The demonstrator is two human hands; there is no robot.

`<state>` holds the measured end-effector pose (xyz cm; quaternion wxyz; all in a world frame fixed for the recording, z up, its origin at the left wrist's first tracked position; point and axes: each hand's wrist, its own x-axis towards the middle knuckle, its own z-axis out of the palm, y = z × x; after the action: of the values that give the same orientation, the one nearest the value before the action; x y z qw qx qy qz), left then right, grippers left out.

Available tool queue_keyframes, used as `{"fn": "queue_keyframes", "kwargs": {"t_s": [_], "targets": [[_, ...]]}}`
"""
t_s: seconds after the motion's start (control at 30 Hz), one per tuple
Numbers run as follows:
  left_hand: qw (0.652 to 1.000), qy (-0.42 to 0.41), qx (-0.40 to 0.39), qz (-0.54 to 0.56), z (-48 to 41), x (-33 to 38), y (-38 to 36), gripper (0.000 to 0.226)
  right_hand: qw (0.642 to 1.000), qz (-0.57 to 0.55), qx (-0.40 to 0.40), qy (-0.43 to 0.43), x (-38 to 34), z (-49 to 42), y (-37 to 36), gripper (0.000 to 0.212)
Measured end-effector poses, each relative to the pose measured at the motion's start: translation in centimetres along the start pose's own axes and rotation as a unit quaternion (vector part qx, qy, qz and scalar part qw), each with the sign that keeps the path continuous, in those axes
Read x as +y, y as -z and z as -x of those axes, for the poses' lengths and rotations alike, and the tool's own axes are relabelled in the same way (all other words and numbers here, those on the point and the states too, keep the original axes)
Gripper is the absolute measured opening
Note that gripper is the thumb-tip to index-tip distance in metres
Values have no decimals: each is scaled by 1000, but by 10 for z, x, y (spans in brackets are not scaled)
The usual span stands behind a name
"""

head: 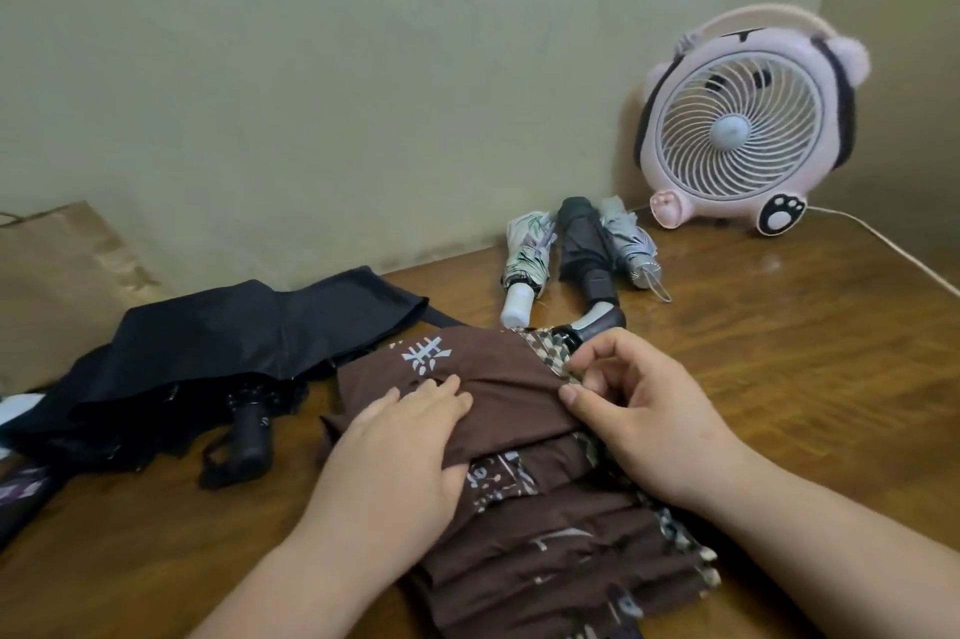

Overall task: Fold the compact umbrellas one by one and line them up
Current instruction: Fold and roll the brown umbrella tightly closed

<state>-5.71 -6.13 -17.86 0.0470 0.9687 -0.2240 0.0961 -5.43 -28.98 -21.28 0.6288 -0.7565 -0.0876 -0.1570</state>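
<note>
Both hands on the brown patterned fabric umbrella (540,529), near side of the wooden table (789,357): left hand (400,435) flat, pressing folds, right hand (644,415) pinching a pleat edge. Open tabletop off right; three folded compact umbrellas (582,248) by the wall.

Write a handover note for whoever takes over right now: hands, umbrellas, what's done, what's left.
Left hand: flat, pressing the brown umbrella pleats onto the table.
Right hand: pinches a fold at that canopy's patterned edge.
Done: row of three folded umbrellas lies side by side at the back, beside the fan.
Left: finish wrapping the brown umbrella and add it to the row. Then do the black umbrella, lying loose at the left. Something patterned at the far left edge is too cut off to identify.
</note>
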Motion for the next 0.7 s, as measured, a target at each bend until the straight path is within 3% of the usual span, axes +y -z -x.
{"fn": "queue_keyframes", "kwargs": {"t_s": [0.1,0.23,0.43,0.57,0.7], "targets": [[999,30,24,7,-1,-3,-2,60,1000,6,-4,-10,1,0,-1,21],[999,46,17,7,-9,-8,4,74,1000,8,-4,-12,-1,1,0,20],[997,50,7,54,-24,-17,9,58,999,-40,21,-5,-10,5,2,24],[996,51,29,64,-22,-14,6,63,998,-40,48,8,-17,9,3,36],[994,52,57,71,-18,-17,5,63,999,-18,35,-2,-20,12,1,34]]}}
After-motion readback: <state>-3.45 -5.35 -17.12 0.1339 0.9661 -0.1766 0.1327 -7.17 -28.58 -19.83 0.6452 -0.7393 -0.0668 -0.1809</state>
